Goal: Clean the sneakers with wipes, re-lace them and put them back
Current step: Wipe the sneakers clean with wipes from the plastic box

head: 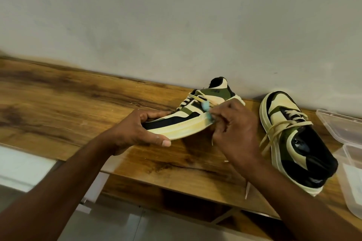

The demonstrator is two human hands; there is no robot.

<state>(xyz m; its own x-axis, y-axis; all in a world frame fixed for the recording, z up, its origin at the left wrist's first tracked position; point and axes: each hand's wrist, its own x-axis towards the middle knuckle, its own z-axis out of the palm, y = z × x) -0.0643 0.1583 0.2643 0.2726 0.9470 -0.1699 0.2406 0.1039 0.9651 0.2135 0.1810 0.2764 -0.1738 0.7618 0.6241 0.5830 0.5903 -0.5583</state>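
Two sneakers are seen on the wooden counter [78, 103]. The first sneaker [188, 115], at frame centre, is gripped at its toe by the left hand [135, 131], while a pale blue wipe [207, 112] is pinched against its side by the right hand [237, 129]. The second sneaker [297, 143] is stood at right, beside two clear plastic containers [348, 143].

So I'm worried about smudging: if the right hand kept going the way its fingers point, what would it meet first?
Probably the side of the held sneaker; the right hand already presses the wipe there.
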